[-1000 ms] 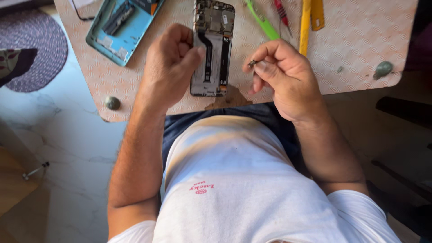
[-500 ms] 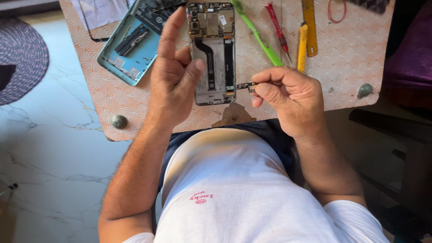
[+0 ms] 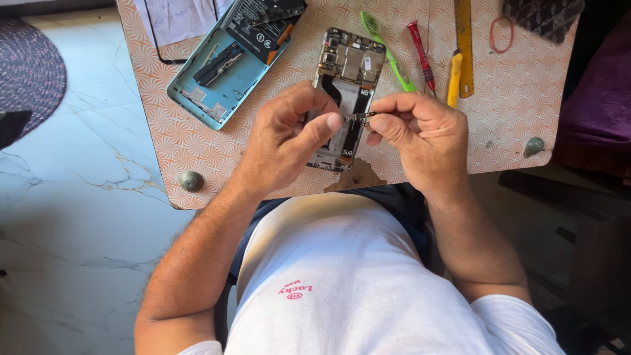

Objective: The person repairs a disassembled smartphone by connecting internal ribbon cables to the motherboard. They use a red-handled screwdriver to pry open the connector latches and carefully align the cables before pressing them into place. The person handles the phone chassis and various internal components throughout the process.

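One small metal part (image 3: 359, 118) was pinched between both hands over the open phone (image 3: 346, 79) on the worktop (image 3: 197, 151). Half a second before, only the right hand (image 3: 420, 135) pinched it; the left hand (image 3: 289, 135) had since left the phone and closed thumb on it. Nearby lay one blue cover (image 3: 217, 72), one green toothbrush (image 3: 388, 49), one red screwdriver (image 3: 420, 49).

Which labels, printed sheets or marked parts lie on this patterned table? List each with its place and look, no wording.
Black rectangular battery with white printed markings: top, resting on the light blue phone back cover.
White paper sheet with faint handwriting: top left corner, partly under a thin black frame.
Opened phone body, dark with metal shields and small white marks: centre, under the left hand and right hand.
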